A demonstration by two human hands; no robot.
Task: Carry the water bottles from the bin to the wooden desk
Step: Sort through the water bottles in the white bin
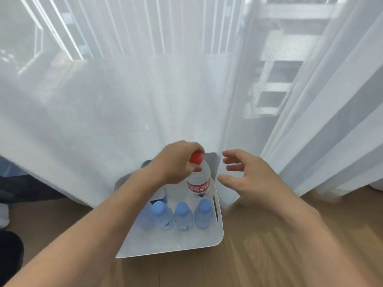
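Note:
A white bin (182,243) stands on the wooden floor below me. My left hand (176,160) grips a clear water bottle with a red cap and red label (200,181) by its neck, holding it upright over the bin's far right corner. Three blue-capped bottles (182,216) stand in a row inside the bin, nearer to me. My right hand (244,175) hovers just right of the red-capped bottle, fingers spread, touching nothing. The wooden desk is not in view.
A sheer white curtain (165,90) hangs directly behind the bin and drapes over its far edge. Wooden floor (279,245) spreads to the right and front. Dark objects (10,255) sit at the left edge.

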